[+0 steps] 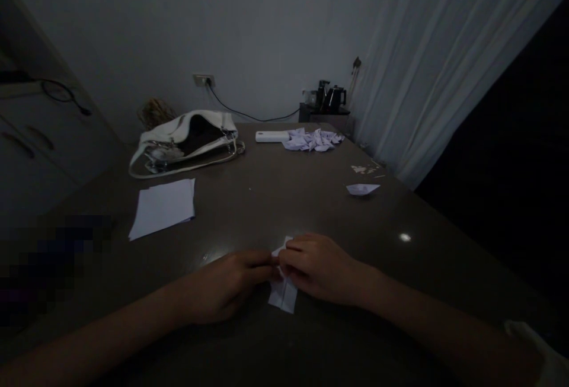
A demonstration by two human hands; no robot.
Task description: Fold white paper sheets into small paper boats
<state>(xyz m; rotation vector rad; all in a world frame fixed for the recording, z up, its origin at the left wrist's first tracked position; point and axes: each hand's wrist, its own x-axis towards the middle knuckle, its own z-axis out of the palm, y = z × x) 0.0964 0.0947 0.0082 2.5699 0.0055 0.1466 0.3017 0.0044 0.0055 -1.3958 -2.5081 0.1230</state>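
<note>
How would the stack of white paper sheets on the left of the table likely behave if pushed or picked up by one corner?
The stack of white sheets lies flat and thin on the smooth table, so it would probably slide easily. Its edges are slightly fanned, so a push may spread the sheets apart. Lifted by a corner, it would likely droop.

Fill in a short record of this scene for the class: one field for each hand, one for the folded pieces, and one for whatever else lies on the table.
left hand: left hand pinches the small folded white paper piece on the dark brown table
right hand: right hand presses the same piece from the other side
finished folds: heap of small folded white papers at the far edge; single folded white paper boat to the right
other items: stack of flat white paper sheets, open white leather handbag, white rectangular power bank
</note>
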